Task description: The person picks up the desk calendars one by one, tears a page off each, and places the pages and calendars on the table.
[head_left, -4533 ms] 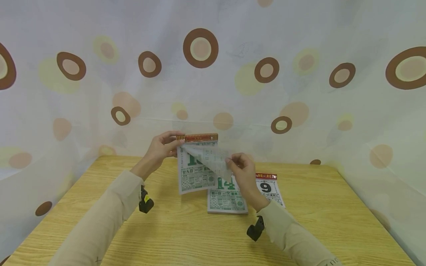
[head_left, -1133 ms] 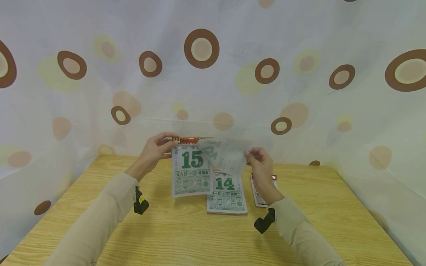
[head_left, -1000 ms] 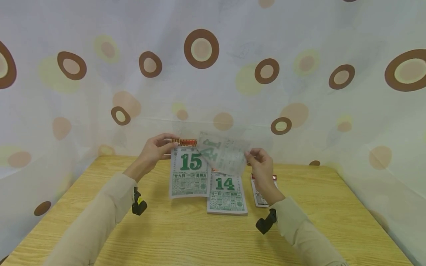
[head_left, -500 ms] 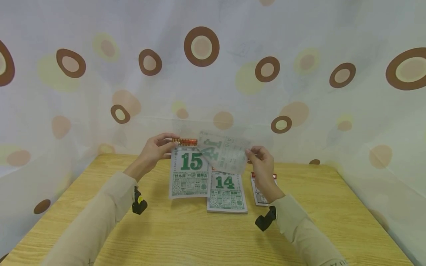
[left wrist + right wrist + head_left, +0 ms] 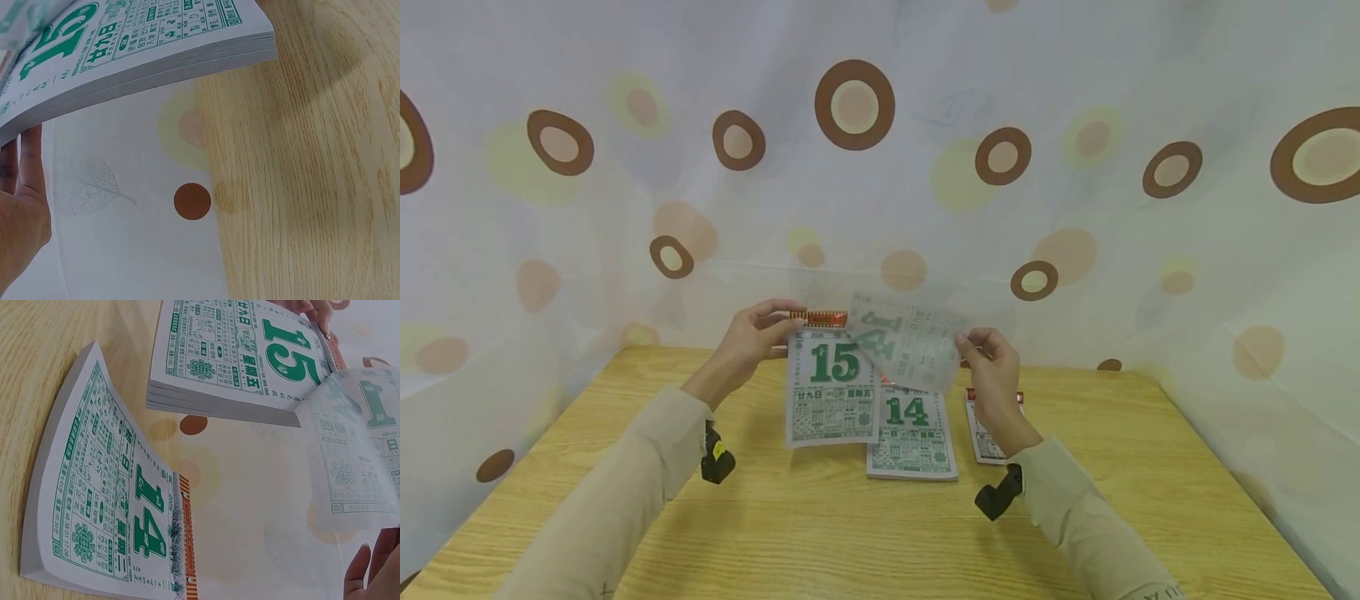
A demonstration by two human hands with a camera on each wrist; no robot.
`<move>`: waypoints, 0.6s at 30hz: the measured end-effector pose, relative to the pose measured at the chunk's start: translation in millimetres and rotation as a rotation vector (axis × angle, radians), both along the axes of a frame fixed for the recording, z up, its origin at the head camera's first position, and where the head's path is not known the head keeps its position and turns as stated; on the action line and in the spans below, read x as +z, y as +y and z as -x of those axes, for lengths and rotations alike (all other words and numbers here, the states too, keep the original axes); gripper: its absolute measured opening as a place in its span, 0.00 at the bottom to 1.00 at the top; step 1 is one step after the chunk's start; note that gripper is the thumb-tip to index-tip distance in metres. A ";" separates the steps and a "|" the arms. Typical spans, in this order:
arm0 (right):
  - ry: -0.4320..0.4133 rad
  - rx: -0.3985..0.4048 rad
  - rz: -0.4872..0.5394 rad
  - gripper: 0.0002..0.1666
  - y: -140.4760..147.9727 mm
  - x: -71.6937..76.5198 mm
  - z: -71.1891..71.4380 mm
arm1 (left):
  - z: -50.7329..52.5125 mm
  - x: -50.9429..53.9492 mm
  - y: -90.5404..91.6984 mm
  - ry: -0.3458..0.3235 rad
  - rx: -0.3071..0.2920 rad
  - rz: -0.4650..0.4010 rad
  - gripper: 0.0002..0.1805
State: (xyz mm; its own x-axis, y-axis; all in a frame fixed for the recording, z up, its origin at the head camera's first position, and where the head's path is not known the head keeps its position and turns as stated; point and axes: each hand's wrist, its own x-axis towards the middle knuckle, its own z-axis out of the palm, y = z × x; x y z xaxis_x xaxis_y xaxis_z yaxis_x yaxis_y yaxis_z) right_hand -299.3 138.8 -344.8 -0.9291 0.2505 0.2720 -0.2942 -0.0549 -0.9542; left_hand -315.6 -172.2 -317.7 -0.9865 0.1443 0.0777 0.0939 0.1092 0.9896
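My left hand (image 5: 748, 342) holds a thick tear-off calendar (image 5: 831, 408) by its upper left corner, thumb in front and fingers behind. Its top page reads 15 in green, under a red and gold strip (image 5: 823, 318). In the left wrist view the calendar's block (image 5: 156, 69) is raised above the table. My right hand (image 5: 995, 371) pinches a thin, translucent page (image 5: 913, 346), whose print shows through reversed. That page covers the calendar's upper right corner; whether it is still attached there, I cannot tell. In the right wrist view the page (image 5: 350, 481) hangs beside the 15.
A second calendar (image 5: 912, 450) showing 14 lies on the wooden table (image 5: 775, 542), partly behind the raised one. A smaller calendar with a red top (image 5: 981, 433) lies to its right, partly behind my right hand. A spotted curtain (image 5: 910, 208) stands behind the table.
Since 4.5 seconds ago, my right hand has drawn the page rightward and up, uncovering the 15. The raised calendar shifted slightly left. Over the last second, both hands have hardly moved.
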 end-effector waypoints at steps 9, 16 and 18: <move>0.006 0.012 0.025 0.06 0.2 0.7 0.3 | -0.1 -0.5 0.7 -0.006 -0.003 -0.007 0.18; 0.026 0.008 0.038 0.07 0.1 -0.5 1.6 | -0.9 -0.1 1.3 -0.010 0.014 -0.005 0.18; 0.031 0.009 0.038 0.08 0.2 -1.0 1.7 | -1.3 0.2 1.6 -0.010 0.016 -0.006 0.18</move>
State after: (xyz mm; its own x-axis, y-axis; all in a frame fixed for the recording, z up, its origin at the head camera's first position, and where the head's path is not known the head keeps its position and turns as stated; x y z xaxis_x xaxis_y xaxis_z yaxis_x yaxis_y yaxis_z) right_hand -301.1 139.0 -345.8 -0.9227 0.2529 0.2909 -0.3227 -0.0942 -0.9418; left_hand -314.3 -170.6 -317.5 -0.9894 0.1284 0.0686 0.0822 0.1044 0.9911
